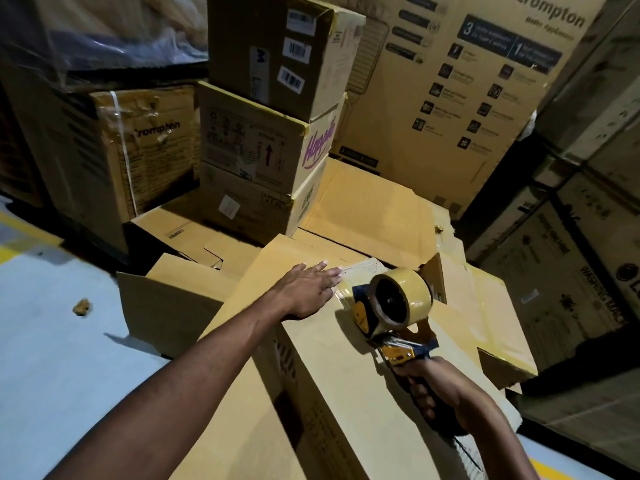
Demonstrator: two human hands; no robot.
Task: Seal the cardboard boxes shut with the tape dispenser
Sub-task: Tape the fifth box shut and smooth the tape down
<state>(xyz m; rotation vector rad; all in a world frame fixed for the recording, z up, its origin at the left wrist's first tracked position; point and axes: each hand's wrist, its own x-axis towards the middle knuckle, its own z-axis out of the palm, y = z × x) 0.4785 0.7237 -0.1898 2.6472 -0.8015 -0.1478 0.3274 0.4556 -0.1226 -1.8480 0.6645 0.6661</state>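
Gripping tape dispenser [398,303], right hand [440,389] half-hides its handle [423,396]; left hand [308,289] presses box [346,393], fingers [329,273] straight.

The floor [52,358] is smooth and pale grey-blue, with a yellow painted stripe [31,230] crossing its far left edge. A small brown scrap [81,307] (cardboard or debris, too small to tell) lies alone on the bare part. Near it sits an open carton [162,306], and just beside that a long cardboard box [329,393] lies lengthwise, running toward the camera. Flattened cardboard sheets [374,209] spread behind them. Farther back a strapped Crompton box [149,157] stands at the left, and printed washing-machine cartons [561,292] stand at the right, their bases in shadow.
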